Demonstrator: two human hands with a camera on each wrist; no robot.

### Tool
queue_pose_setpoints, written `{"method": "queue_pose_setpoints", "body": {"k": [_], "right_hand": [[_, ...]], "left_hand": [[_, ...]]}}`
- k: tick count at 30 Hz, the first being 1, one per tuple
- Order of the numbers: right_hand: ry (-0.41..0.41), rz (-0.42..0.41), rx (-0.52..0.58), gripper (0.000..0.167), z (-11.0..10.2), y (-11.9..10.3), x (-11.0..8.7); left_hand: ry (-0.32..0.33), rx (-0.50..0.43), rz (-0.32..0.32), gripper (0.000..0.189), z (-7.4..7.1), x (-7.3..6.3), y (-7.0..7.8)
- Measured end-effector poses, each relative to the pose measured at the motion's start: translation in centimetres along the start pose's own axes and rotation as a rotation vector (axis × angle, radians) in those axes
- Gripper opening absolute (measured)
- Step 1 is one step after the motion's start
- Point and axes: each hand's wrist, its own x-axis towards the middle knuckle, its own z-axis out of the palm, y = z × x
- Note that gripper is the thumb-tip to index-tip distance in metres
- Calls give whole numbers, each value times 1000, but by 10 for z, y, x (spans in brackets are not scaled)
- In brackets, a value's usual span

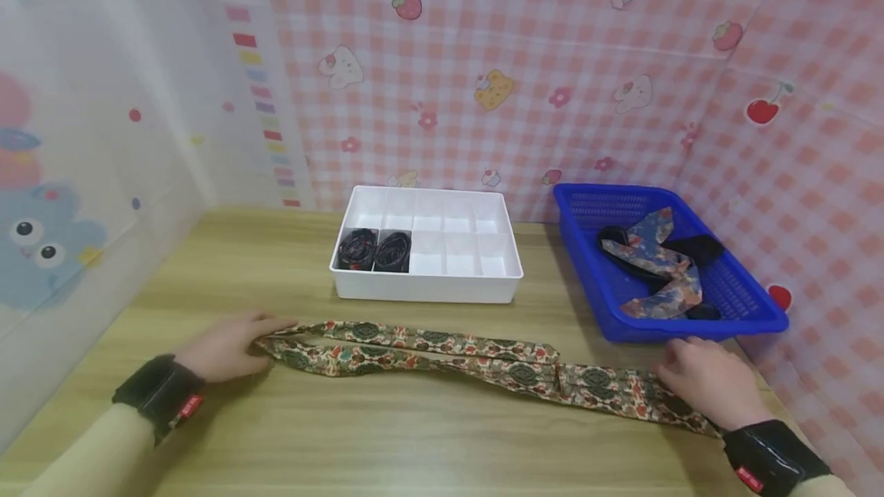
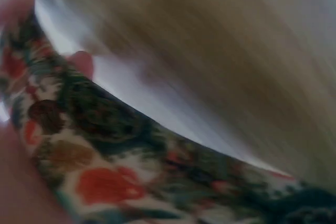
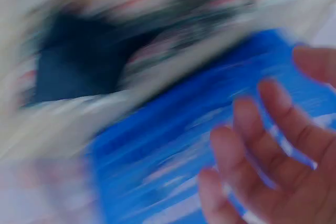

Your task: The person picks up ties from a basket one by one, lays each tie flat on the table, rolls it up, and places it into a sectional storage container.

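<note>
A patterned necktie [image 1: 414, 363] in green, cream and red lies doubled lengthwise across the wooden table. At its folded left end, my left hand [image 1: 228, 347] pinches the fabric; the left wrist view shows the blurred tie [image 2: 105, 182] between thumb and fingers. Over the tie's wide right end hovers my right hand [image 1: 714, 378], overlapping it in the head view. Its fingers look loosely spread with nothing between them in the right wrist view, where the dark tip lining [image 3: 79, 61] of the tie shows.
Behind the tie stands a white divided box [image 1: 424, 288] with two rolled dark ties [image 1: 394, 251] in its front left compartments. A blue basket [image 1: 587, 282] at the right holds a floral tie [image 1: 656, 255] and dark ones. Patterned cloth walls [image 1: 442, 136] enclose the table.
</note>
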Motion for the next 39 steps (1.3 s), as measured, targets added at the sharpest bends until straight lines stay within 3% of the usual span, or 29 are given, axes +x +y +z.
{"method": "queue_pose_setpoints", "body": {"k": [3, 5, 7, 10, 13, 17, 21, 24, 28, 31, 33, 36, 39], "right_hand": [[-40, -145, 71, 13, 0, -44, 10], [-73, -259, 111, 24, 9, -70, 17], [-58, -379, 79, 40, 23, -88, 21], [-16, -525, 0, 46, 44, -99, 22], [7, -579, -36, 40, 54, -98, 22], [-21, -503, 51, 40, 56, -98, 23], [-10, -396, 166, 37, 58, -107, 37], [10, -404, 121, 42, 63, -116, 53], [1, -440, 18, 49, 68, -124, 66], [-6, -425, 29, 43, 68, -125, 69], [-16, -398, 56, 39, 67, -124, 69], [-40, -349, 85, 23, 65, -122, 73], [-38, -315, 138, 9, 62, -121, 78]], "left_hand": [[-54, -92, -44, 66, -4, -5, 1], [-52, -125, -48, 58, -5, -5, 1], [-42, -142, -49, 49, -4, -4, -1], [-28, -166, -45, 44, 0, -1, -2], [-34, -234, -47, 47, 1, -2, -2], [-48, -263, -44, 50, -2, -5, -2], [-26, -149, -54, 38, -2, -2, -2], [2, -80, -83, 27, -1, 1, -1], [-8, -73, -90, 24, -2, 4, 0], [-51, -92, -85, 26, -5, 1, -3], [-52, -99, -118, 21, -9, -3, -7], [61, -156, -234, 23, -17, -10, -17], [217, -373, -372, 36, -23, -12, -26]]}}
